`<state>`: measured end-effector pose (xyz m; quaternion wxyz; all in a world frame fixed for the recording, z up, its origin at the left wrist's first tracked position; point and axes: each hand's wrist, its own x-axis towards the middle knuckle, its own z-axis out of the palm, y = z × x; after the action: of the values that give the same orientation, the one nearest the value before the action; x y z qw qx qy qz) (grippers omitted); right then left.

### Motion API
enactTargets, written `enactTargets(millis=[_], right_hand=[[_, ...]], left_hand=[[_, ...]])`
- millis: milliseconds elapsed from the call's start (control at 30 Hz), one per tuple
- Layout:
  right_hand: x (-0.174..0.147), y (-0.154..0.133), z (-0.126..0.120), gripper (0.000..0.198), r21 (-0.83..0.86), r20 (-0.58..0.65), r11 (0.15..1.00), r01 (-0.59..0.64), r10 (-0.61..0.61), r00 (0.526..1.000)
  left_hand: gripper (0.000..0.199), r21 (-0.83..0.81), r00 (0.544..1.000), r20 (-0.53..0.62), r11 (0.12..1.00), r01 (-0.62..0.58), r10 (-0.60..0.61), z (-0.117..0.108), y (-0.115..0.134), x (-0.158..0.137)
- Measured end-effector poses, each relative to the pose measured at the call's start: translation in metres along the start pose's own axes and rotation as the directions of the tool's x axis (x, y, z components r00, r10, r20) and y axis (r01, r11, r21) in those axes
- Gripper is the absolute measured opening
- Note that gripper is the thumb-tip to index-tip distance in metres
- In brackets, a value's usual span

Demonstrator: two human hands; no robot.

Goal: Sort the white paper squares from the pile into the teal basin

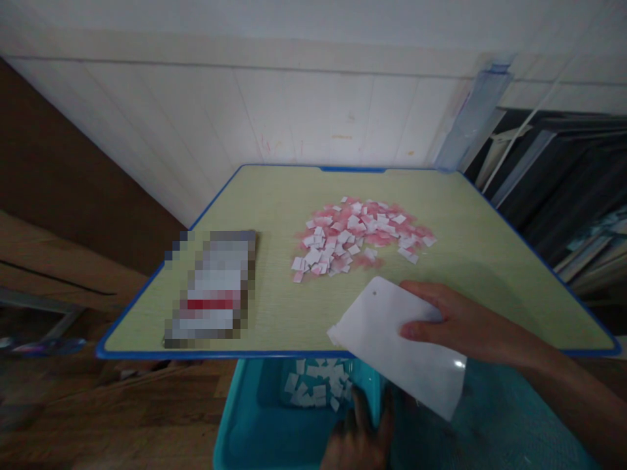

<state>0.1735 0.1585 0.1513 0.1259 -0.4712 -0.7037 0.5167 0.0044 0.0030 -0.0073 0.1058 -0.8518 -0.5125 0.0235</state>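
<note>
Lower right of center: right hand (455,321) pinching white card (377,320), thumb flat on the near face, fingers wrapped behind the upper edge. Card is tilted, small hole near its top corner, bottom end hanging past the front edge of the table. One loose paper bit (334,334) sits at the card's left corner.

Bottom center: left hand (356,437) clamped on the right wall of teal bin (223,424), fingers on either side of the rim. Dim down there; can't tell how firm. Bin is below the front edge of the table, white paper pieces (318,386) inside, toward the back.

Center, beyond the card: scattered heap of pink and white paper squares (353,232) on yellow-green table (284,320), blue trim all round. Heap is apart from the card.

Left on the table: blurred-out flat rectangular object (210,284), red band across it.

Upper right: translucent plastic container (473,117), leaning, by the back corner. Right edge: stacked dark boards (553,170). White wall (323,111) behind, wood floor (191,424) lower left.
</note>
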Motion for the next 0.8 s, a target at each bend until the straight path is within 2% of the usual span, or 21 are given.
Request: enactTargets(millis=[133,267,433,633,800], right_hand=[[-0.004,-0.001,-0.014,0.039,-0.014,-0.078,1.0,-0.001,-0.001,0.997],[0.0,0.005,-0.024,0.043,-0.071,-0.067,0.997,-0.013,0.008,0.998],[0.01,0.01,-0.02,0.041,-0.109,-0.037,0.994,0.019,-0.023,0.999],[0.012,0.003,-0.011,0.033,-0.006,0.038,1.0,-0.025,0.026,0.999],[0.011,-0.005,-0.007,0.029,-0.001,0.057,1.0,0.004,-0.004,0.998]], left_hand=[[0.053,-0.013,1.0,0.013,1.0,0.002,-0.001,-0.001,0.0,0.0],[0.055,-0.006,1.0,0.015,1.0,0.01,-0.01,0.001,0.001,0.0],[0.055,-0.013,1.0,0.019,1.0,0.012,-0.012,0.002,0.002,0.001],[0.053,-0.023,0.999,0.033,1.0,0.001,-0.001,0.0,0.001,0.0],[0.059,0.008,1.0,0.02,1.0,0.014,-0.014,-0.001,0.003,0.001]])
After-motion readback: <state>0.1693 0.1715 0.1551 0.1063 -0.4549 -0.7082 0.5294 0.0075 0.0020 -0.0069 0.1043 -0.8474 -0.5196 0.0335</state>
